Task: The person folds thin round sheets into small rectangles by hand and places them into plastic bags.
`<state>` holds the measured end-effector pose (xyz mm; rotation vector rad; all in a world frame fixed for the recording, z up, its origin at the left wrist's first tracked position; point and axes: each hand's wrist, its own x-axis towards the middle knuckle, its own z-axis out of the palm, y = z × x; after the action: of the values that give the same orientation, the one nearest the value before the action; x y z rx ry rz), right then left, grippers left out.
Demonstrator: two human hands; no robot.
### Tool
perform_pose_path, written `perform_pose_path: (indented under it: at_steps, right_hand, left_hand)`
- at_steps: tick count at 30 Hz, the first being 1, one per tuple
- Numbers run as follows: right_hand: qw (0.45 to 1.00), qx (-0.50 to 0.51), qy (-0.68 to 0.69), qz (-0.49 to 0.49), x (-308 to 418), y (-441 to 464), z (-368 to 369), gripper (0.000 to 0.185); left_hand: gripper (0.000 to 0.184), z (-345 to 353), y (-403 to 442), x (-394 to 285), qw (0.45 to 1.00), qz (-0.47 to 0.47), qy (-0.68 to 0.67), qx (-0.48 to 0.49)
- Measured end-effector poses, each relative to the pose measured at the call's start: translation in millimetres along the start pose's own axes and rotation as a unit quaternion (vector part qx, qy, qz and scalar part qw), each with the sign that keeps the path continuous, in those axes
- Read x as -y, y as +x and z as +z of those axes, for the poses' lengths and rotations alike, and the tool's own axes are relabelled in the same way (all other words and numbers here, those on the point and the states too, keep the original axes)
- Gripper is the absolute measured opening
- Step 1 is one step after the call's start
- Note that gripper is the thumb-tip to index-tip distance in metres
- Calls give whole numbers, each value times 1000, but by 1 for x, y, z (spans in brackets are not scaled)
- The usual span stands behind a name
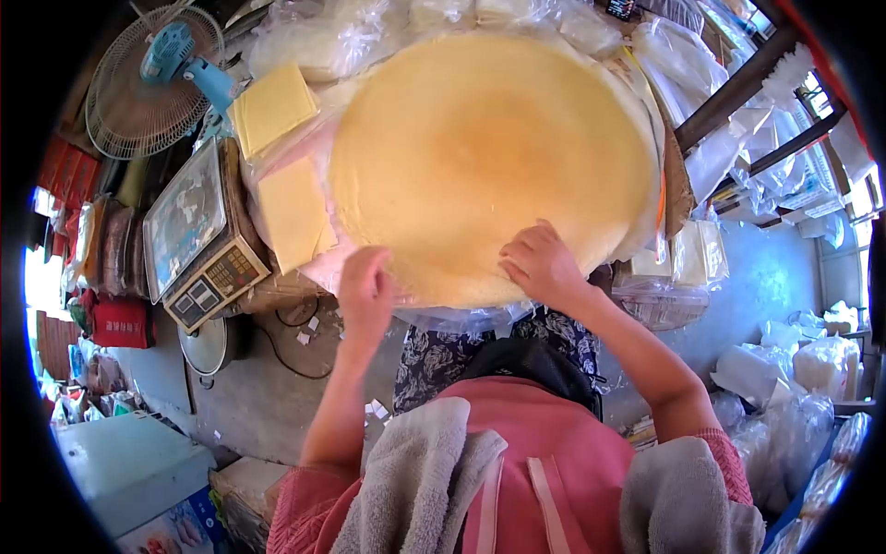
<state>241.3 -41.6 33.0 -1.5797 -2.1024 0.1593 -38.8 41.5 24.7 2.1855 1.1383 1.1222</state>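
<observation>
A large round yellowish sheet [489, 138], browner near its middle, lies over the work surface in front of me. My right hand [538, 265] is at its near edge, with bent fingers touching or just above it; whether it pinches something is too small to tell. Near the sheet's left front edge is my left hand [366, 282], its fingers curled and slightly blurred. Anything it might hold is hidden. Two stacks of pale yellow squares lie left of the sheet, one stack [293, 212] nearer to me and the other [273, 109] behind it.
At the left stand a weighing scale [214, 286], a fan [157, 78] and a lidded pot [205, 346]. Clear plastic bags [323, 37] line the far edge. Wrapped packs [664, 295] sit to the right, below a dark metal frame [738, 88].
</observation>
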Motion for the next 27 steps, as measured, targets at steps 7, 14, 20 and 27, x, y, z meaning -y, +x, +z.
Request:
perform_pose_path:
  at_steps: [7, 14, 20, 27]
  right_hand:
    - [984, -4, -159, -80, 7, 2, 14, 16]
    - [991, 22, -85, -99, -7, 8, 10, 11]
    - [998, -7, 56, 23, -12, 29, -18, 10]
    - [998, -39, 47, -4, 1, 29, -1, 11]
  left_hand:
    - [28, 27, -19, -33, 990, 90, -48, 94]
    - [35, 47, -30, -42, 980, 104, -96, 140]
    - [38, 57, -24, -43, 976, 140, -69, 153]
    - [41, 69, -3, -38, 978, 105, 18, 182]
